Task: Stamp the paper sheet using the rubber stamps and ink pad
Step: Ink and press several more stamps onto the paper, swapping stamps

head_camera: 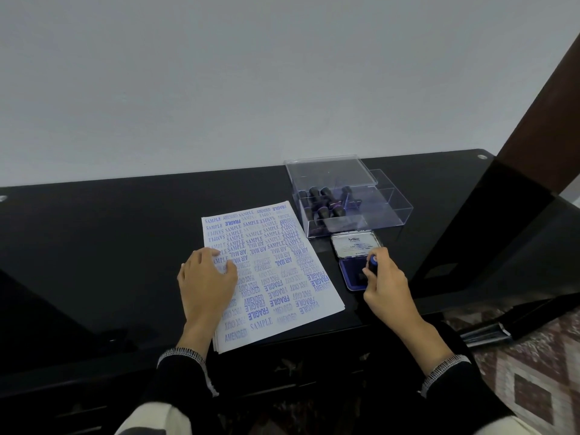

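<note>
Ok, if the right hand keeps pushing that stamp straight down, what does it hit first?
The right hand holds the rubber stamp directly over the open ink pad, so the blue pad comes first; it may already be touching, depth is unclear.

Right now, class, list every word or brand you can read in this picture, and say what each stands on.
"SAMPLE", "AMENDED", "FRAGILE", "AIR MAIL", "FAX OUT": blue stamp marks repeated over the paper sheet.
"Artline": inside the open lid of the ink pad.
Smaller print under "Artline": too small to read.
Several overlapped marks mid-sheet: too blurred to read.
</note>
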Action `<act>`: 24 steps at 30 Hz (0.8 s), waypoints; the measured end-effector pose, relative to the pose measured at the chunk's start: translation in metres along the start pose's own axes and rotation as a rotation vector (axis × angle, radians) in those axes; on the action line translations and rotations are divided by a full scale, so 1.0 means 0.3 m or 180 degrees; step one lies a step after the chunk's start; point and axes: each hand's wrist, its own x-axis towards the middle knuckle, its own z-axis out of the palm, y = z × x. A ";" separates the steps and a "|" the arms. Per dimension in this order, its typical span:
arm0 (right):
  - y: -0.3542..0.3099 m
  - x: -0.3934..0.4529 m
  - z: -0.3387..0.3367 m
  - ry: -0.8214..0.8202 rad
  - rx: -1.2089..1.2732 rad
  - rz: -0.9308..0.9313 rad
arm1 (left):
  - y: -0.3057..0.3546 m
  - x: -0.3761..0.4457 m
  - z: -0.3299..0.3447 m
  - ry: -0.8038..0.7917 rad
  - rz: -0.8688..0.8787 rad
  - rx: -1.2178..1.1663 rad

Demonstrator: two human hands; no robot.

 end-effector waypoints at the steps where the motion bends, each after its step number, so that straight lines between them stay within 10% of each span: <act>1: -0.005 0.000 0.000 0.0012 -0.0095 -0.0043 | 0.000 -0.001 0.000 0.0007 0.0000 -0.0006; 24: -0.018 0.006 0.008 -0.0008 0.0016 0.0030 | 0.007 0.000 -0.004 0.0015 -0.0009 -0.0039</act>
